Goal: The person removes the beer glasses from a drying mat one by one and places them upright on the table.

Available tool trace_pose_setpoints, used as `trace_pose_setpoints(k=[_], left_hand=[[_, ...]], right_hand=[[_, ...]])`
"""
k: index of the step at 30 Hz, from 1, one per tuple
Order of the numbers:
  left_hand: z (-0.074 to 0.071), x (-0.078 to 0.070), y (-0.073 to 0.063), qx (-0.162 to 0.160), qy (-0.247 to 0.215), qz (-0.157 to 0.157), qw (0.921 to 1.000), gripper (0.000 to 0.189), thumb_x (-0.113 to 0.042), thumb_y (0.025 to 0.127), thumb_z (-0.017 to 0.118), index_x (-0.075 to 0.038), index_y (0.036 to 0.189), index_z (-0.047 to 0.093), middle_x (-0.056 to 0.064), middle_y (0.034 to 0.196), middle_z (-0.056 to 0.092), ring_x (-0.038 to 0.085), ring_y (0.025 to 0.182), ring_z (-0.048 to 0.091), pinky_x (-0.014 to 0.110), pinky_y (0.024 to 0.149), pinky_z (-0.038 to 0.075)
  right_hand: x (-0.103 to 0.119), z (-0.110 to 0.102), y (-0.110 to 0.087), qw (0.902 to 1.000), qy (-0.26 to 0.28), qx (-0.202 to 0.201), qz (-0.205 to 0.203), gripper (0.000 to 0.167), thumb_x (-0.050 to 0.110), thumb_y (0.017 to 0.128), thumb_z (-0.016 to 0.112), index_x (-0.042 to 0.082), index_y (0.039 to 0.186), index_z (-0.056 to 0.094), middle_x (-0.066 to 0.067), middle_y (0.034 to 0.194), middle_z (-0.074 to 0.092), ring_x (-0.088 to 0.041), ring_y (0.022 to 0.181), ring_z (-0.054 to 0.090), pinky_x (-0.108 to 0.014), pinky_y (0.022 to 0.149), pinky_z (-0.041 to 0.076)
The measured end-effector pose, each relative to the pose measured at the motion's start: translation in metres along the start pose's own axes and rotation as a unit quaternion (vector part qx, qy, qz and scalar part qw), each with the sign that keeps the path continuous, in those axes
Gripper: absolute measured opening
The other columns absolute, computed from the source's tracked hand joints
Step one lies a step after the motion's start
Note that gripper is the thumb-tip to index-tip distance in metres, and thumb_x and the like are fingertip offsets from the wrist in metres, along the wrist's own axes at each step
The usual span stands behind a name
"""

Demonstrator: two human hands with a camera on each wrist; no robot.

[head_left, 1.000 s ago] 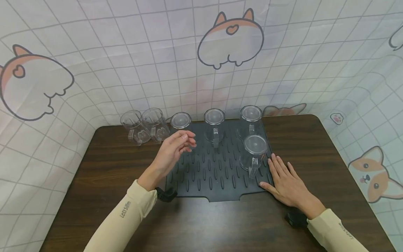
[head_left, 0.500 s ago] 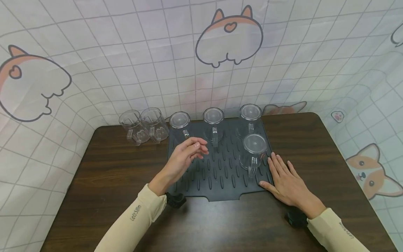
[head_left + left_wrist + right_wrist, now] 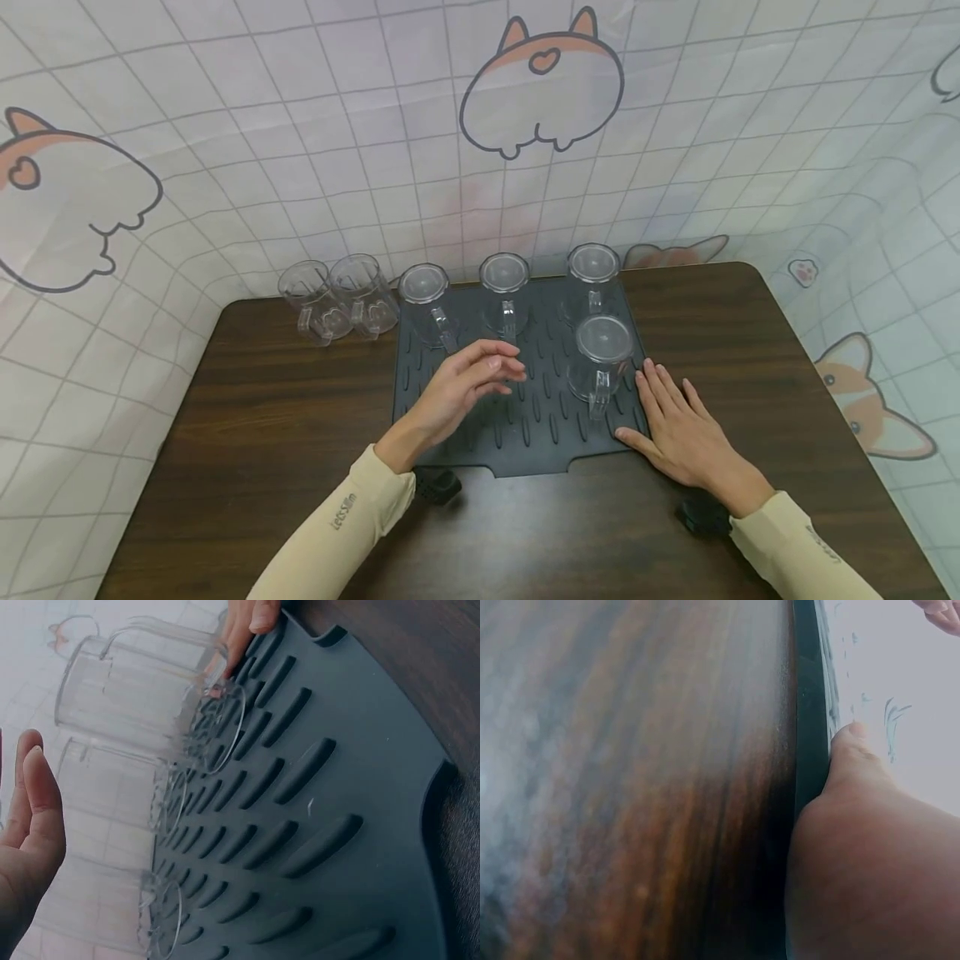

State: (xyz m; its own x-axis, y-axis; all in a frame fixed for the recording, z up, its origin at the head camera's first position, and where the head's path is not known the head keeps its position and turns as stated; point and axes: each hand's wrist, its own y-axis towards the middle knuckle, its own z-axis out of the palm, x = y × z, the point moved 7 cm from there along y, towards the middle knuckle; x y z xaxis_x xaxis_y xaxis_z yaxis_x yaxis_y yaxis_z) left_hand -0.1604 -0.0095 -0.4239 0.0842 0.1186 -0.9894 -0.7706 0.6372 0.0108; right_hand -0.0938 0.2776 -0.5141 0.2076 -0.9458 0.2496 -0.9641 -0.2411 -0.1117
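Note:
My left hand (image 3: 467,385) hovers over the dark ribbed drying mat (image 3: 525,454), fingers loosely bent and holding nothing. Just beyond it, at the mat's back left, an upside-down glass mug (image 3: 423,285) has its handle pointing toward me. A second inverted glass mug (image 3: 504,273) stands at the back middle and another (image 3: 592,265) at the back right. In front of that one is one more upturned glass mug (image 3: 603,342), close to my right hand (image 3: 684,437). That hand lies flat on the table, its fingertips and thumb along the mat's right edge.
Two upright glass mugs, one (image 3: 306,285) left of the other (image 3: 357,279), stand on the wooden table (image 3: 247,417) left of the mat. A white grid-patterned curtain (image 3: 315,150) with cartoon corgis hangs right behind the table's back edge.
My left hand has moved right and nearer to me, from beside the back-left mug to over the middle of the mat. The right hand has stayed in place.

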Motion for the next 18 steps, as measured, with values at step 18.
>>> trace_pose_setpoints(k=[18], left_hand=[[0.031,0.028,0.013,0.043,0.051,-0.009,0.9977,0.045,-0.026,0.109,0.049,0.001,0.144,0.05,0.031,0.139,0.057,0.017,0.124,0.065,0.029,0.103,0.053]], right_hand=[[-0.001,-0.001,0.0,0.9999,-0.01,0.003,0.004,0.095,0.065,0.102,0.047,-0.001,0.164,0.016,-0.021,0.175,0.005,-0.042,0.162,0.011,-0.067,0.127,0.013]])
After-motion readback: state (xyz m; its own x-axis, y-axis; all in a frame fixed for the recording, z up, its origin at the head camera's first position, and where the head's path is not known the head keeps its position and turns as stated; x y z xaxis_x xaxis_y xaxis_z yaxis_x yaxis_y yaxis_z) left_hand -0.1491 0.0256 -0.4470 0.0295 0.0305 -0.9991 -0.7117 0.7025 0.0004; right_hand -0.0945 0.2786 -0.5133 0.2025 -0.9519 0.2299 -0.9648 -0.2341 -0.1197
